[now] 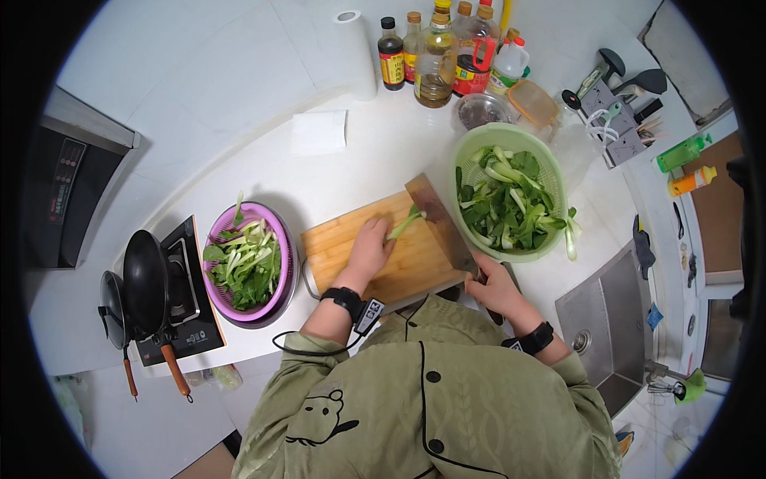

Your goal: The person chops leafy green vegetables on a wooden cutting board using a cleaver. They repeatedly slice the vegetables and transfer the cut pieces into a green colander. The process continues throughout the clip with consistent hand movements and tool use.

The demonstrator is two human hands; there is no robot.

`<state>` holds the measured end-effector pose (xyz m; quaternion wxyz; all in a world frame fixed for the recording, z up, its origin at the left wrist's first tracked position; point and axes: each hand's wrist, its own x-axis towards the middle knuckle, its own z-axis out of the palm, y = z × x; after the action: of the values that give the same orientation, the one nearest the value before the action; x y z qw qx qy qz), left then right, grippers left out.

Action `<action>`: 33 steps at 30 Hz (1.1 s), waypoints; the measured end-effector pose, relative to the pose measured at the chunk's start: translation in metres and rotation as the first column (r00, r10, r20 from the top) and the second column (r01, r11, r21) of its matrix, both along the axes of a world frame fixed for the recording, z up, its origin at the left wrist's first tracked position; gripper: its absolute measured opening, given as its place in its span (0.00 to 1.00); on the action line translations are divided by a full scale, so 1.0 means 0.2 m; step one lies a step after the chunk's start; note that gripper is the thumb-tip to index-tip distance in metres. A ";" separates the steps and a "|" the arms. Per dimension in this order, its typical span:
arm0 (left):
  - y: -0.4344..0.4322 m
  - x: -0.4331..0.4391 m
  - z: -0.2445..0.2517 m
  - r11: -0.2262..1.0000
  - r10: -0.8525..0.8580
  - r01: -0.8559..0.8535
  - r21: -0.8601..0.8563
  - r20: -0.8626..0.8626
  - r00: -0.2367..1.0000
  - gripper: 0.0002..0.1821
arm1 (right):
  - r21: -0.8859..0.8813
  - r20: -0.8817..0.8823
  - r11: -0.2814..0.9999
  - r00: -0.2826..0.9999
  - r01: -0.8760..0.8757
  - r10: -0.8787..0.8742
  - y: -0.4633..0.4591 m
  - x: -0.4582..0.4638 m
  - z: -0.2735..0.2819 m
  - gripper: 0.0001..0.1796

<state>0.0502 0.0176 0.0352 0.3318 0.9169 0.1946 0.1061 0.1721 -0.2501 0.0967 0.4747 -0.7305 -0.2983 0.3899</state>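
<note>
My left hand (368,251) holds a green leafy vegetable stalk (406,224) against the bamboo cutting board (341,269). The stalk's white root end points toward the blade of a cleaver (444,230). At the board's right side my right hand (499,286) grips the cleaver by its handle, which the fingers mostly hide. Whole leafy greens (508,197) fill a pale green plastic basket (559,158) beyond the cleaver. Left of the board, a purple colander (281,233) set in a metal basin (294,275) contains separated leaves and stalks (245,263).
A black wok (143,281) and a lidded pan (112,305) sit by the gas stove (200,329) at left. Several condiment bottles (434,66) and a paper towel roll (359,57) line the wall. At right is a steel sink (616,311). One stalk (572,239) hangs over the basket's rim.
</note>
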 end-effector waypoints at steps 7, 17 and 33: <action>-0.13 -0.17 0.01 0.968 0.168 -0.209 -0.141 -0.258 0.951 0.15 | -0.108 -0.247 0.992 0.965 0.064 -0.089 -0.04 -0.03 0.05 0.33; -0.07 -0.29 -0.07 0.984 -0.157 0.135 0.119 0.201 0.967 0.11 | -0.228 -0.030 0.952 0.979 -0.203 0.201 0.08 -0.05 -0.02 0.23; -0.14 -0.28 -0.18 0.976 -0.104 0.043 0.213 0.287 0.952 0.13 | -0.375 0.359 0.861 0.802 -0.345 0.478 0.12 -0.12 0.07 0.20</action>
<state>-0.0056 -0.0107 -0.0013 0.2649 0.9264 0.0962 0.2496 0.1471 -0.2254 0.1113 0.1849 -0.7774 -0.4899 0.3486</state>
